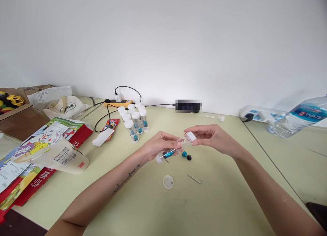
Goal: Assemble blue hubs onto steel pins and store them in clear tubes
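Observation:
Tilted above the table, a clear plastic tube [178, 148] with white ends holds a blue and black part [168, 155] near its lower end. My left hand [165, 144] is closed around the tube's middle. The fingers of my right hand [211, 137] pinch the white cap [191, 137] at the upper end. Below the tube lie a small blue knob-like piece [184, 154] and a black one [189, 157]. Nearer to me are a round white lid-like disc [168, 182] and an L-shaped hex key [195, 178].
Several capped tubes with blue parts [131, 130] stand behind my left hand. A lone tube [209, 116] lies by the wall near a blurred dark device [187, 106]. Power strips [117, 103], a water bottle [301, 115], a paper cup [63, 156] and boxes [33, 120] flank the area.

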{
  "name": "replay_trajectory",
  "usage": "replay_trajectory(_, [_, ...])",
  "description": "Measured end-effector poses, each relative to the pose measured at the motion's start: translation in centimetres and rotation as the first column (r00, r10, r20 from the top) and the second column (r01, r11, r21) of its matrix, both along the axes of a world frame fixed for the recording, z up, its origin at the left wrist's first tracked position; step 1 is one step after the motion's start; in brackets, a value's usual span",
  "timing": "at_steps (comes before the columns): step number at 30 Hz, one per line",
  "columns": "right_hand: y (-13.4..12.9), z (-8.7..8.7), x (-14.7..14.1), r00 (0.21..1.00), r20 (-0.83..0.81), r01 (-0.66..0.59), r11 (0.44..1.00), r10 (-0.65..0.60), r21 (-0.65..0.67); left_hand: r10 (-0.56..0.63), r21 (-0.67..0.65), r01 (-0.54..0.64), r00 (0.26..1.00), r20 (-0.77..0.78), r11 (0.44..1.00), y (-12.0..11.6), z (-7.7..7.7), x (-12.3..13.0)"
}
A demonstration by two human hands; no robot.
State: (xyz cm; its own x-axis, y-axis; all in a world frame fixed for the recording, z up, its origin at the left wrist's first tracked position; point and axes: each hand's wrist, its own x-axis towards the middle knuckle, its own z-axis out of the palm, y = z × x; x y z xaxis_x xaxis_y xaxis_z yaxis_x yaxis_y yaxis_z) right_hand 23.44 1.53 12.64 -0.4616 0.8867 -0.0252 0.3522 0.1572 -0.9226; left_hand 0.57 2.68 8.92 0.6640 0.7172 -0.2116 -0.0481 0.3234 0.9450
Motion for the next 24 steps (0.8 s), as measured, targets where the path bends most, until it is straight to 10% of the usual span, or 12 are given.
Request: replay_trajectory(24, [0.26,-0.45,0.02,0.999,0.033,-0.016,0.999,0.017,-0.034,-0.005,0.001,0.005,1.000,0.004,1.000,-0.40,-0.09,0.26])
